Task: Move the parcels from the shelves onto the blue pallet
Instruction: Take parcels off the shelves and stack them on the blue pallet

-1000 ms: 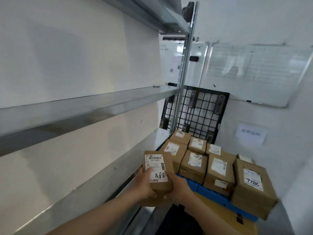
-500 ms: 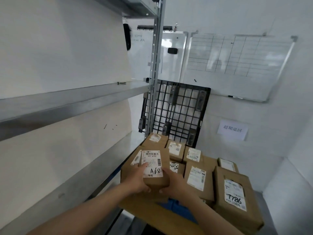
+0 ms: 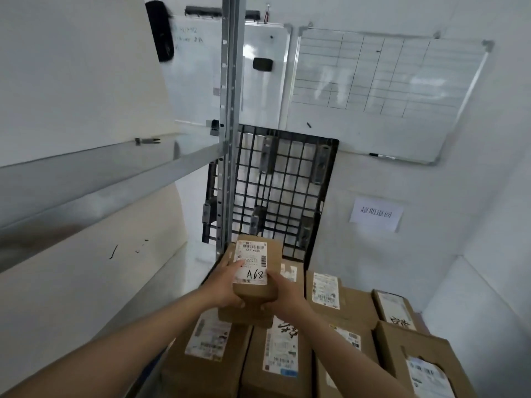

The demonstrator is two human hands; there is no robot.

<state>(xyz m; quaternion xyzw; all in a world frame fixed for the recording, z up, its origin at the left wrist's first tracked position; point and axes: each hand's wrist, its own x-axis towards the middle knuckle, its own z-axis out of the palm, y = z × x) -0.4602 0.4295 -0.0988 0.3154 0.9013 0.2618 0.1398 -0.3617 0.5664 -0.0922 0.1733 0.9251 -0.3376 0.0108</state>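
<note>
With the shelf upright just left of it and the black grid pallet leaning on the wall behind, the A68 parcel is over the packed parcels; can't tell if it touches them. Open room is above and right. Left hand and right hand clamp it, 1 per side, thumbs on the labelled face.
</note>
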